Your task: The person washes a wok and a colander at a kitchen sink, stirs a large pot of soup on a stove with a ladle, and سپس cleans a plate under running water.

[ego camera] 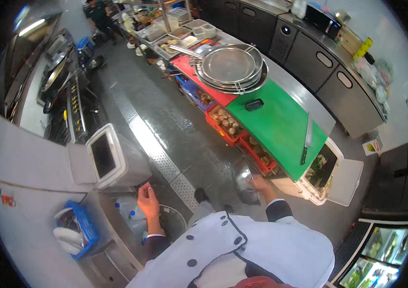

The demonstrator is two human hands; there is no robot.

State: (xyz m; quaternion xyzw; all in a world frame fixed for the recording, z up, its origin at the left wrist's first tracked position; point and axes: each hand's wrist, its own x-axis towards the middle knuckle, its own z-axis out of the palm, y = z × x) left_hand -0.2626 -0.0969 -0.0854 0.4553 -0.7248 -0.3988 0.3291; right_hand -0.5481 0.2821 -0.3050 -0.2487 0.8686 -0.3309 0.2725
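My right hand (261, 184) grips the rim of a metal bowl (244, 181), which hangs tilted over the floor beside the work table. My left hand (148, 197) is raised with nothing in it, near a white lidded bin (132, 162) and above large plastic bottles (132, 212). On the table lies a green cutting board (268, 118), bearing a kitchen knife (307, 138) and a small black tray (254, 104). Stacked strainers and metal bowls (230, 66) rest where the green board meets a red cutting board (186, 64).
Red crates of produce (225, 124) sit under the table. An open bin of vegetable scraps (321, 172) stands at its end. A blue basket of dishes (83, 230) is beside the sink (112, 262). Stoves (76, 108) line the left; another person (99, 19) stands far off.
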